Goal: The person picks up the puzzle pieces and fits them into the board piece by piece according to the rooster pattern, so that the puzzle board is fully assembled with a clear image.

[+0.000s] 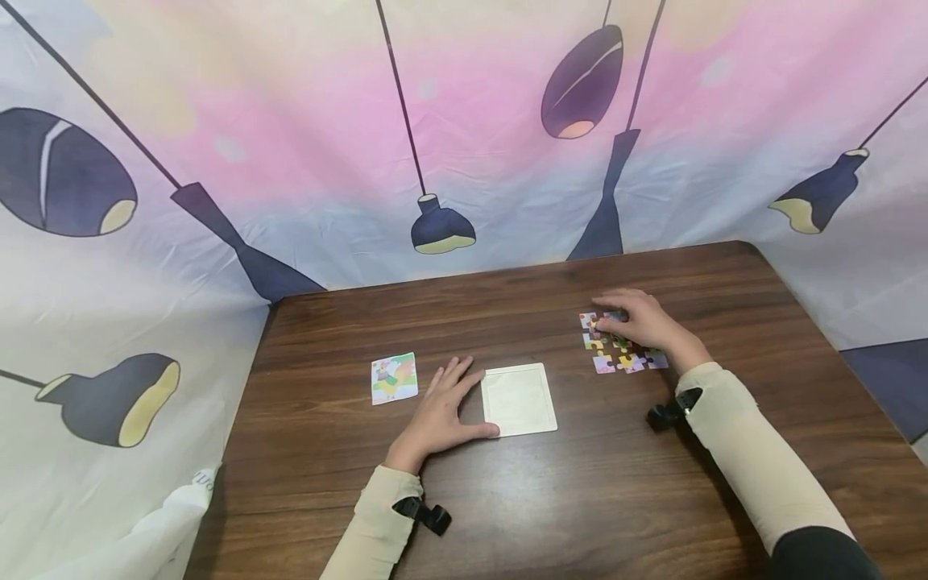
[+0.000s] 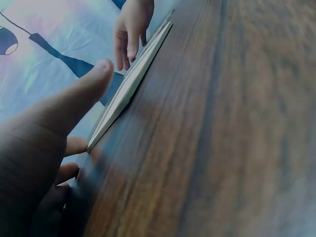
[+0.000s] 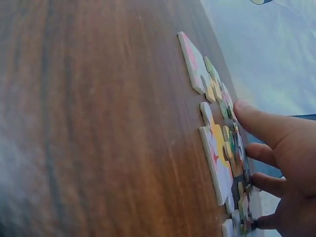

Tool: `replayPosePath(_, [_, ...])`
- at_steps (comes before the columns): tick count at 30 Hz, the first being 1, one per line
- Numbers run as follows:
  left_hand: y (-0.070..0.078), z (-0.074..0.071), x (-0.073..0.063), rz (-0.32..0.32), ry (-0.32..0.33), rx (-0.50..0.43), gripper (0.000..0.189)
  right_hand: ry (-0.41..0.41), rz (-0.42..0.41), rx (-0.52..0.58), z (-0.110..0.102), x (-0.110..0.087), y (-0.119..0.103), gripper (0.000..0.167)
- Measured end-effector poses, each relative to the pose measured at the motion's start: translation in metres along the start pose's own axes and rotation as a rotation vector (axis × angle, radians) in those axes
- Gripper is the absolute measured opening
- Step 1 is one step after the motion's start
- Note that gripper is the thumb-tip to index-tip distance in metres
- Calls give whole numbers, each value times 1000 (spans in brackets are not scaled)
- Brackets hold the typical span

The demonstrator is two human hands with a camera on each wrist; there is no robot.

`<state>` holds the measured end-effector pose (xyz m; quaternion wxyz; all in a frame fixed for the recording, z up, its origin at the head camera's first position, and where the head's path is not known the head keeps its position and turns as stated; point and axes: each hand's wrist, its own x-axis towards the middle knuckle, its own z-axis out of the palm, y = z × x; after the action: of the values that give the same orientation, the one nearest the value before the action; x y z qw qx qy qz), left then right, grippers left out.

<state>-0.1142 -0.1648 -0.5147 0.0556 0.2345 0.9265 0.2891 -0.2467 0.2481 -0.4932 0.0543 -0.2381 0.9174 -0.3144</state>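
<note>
A square cream puzzle tray point(image 1: 518, 399) lies flat in the middle of the table. My left hand point(image 1: 442, 415) steadies its left side, thumb at the near corner and index finger by the far one. In the left wrist view, the tray's thin edge point(image 2: 131, 86) runs past that hand's raised thumb point(image 2: 94, 81). Loose jigsaw pieces point(image 1: 604, 364) with coloured prints lie to the right of the tray. My right hand point(image 1: 641, 318) is over the far pieces, partly covering them. Up close, its extended fingers point(image 3: 264, 182) reach down at the pieces point(image 3: 215, 163).
Left of my left hand lies a small square picture card point(image 1: 394, 379) with a colourful print. The dark wooden table point(image 1: 493, 515) ends at a cloth backdrop point(image 1: 326, 161) printed with hanging lamps. Each wrist wears a black camera mount point(image 1: 428, 514).
</note>
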Motion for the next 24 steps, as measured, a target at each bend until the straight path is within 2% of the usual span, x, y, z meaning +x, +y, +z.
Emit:
replayPosePath(8, [2, 0, -1, 4, 5, 21, 97, 8, 18, -55, 3, 0, -1, 42])
replayPosePath(17, [1, 1, -1, 3, 0, 25, 94, -5, 24, -53, 2, 0, -4, 44])
replayPosePath(24, [1, -1, -1, -8, -20, 17, 97, -8, 22, -63, 3, 1, -6, 39])
